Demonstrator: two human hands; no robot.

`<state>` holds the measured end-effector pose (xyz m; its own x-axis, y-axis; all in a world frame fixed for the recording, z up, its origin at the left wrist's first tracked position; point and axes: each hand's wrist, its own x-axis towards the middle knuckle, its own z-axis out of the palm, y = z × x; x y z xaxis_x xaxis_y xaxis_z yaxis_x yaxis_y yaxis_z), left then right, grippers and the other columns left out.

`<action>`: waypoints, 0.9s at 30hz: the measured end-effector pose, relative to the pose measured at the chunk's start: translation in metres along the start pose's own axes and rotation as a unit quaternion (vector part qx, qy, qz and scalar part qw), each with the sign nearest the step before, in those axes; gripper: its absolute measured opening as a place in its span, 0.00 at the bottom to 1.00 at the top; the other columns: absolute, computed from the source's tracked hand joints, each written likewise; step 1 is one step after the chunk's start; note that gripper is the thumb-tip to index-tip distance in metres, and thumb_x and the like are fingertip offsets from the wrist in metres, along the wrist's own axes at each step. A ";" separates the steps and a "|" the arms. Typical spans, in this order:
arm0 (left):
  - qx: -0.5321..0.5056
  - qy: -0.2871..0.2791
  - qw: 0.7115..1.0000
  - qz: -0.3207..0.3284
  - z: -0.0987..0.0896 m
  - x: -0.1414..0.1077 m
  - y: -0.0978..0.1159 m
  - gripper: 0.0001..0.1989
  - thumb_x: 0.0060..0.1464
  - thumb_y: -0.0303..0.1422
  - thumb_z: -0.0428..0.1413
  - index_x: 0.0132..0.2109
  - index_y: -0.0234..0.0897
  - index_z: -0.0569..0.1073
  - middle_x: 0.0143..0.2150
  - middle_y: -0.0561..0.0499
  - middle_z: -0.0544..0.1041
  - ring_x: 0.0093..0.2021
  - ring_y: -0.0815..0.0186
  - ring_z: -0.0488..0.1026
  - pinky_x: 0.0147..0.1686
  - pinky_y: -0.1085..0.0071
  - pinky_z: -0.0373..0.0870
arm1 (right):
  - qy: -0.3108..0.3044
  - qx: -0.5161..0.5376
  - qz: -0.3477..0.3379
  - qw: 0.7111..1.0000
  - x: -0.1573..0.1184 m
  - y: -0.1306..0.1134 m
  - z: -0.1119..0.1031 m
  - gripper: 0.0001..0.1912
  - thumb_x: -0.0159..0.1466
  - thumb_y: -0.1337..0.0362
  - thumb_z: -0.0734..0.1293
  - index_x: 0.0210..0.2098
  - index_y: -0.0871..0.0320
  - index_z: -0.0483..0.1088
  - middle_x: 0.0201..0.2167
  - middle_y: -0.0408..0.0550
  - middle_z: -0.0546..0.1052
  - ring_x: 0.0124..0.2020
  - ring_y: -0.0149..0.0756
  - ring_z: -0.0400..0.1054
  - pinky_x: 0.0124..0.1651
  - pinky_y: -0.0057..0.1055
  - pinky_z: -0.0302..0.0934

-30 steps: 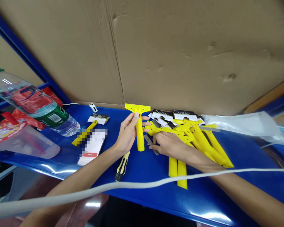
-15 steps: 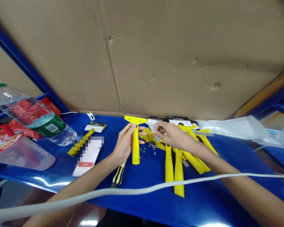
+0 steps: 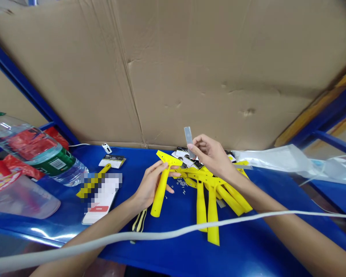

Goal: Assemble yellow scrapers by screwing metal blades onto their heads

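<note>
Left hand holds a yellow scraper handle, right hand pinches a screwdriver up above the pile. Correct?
Not quite. In the head view the right hand pinches a thin grey metal blade, not a screwdriver; the black-and-yellow screwdriver lies on the blue table. The left hand does hold a yellow scraper handle, and the blade is raised above the pile of yellow scrapers.

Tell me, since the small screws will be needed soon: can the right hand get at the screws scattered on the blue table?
Probably yes: the screws lie uncovered just below the right hand, though its fingers already pinch a metal blade.
</note>
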<state>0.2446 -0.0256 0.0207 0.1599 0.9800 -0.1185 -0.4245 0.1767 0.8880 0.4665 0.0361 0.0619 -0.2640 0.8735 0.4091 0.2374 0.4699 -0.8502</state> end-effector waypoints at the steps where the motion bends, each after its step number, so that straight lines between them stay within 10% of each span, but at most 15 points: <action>1: 0.002 -0.008 1.000 -0.002 0.000 0.000 0.000 0.13 0.64 0.36 0.65 0.51 0.34 0.78 0.58 0.34 0.83 0.53 0.47 0.85 0.20 0.71 0.82 | -0.004 0.000 0.001 1.000 0.000 0.001 0.001 0.15 0.70 0.50 0.71 0.40 0.55 0.69 0.32 0.44 0.77 0.31 0.33 0.71 0.35 0.35 0.66; 27: 0.068 -0.066 0.996 -0.005 -0.003 -0.002 -0.008 0.20 0.65 0.44 0.65 0.53 0.32 0.79 0.51 0.35 0.84 0.48 0.45 0.86 0.21 0.67 0.84 | -0.168 -0.024 0.015 0.985 -0.011 -0.011 0.014 0.10 0.68 0.56 0.74 0.37 0.57 0.78 0.31 0.44 0.79 0.31 0.32 0.70 0.35 0.31 0.64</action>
<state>0.2452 -0.0291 0.0129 0.2824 0.9562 -0.0769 -0.2987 0.1638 0.9402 0.4537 0.0194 0.0621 -0.5495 0.7993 0.2433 0.2921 0.4566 -0.8404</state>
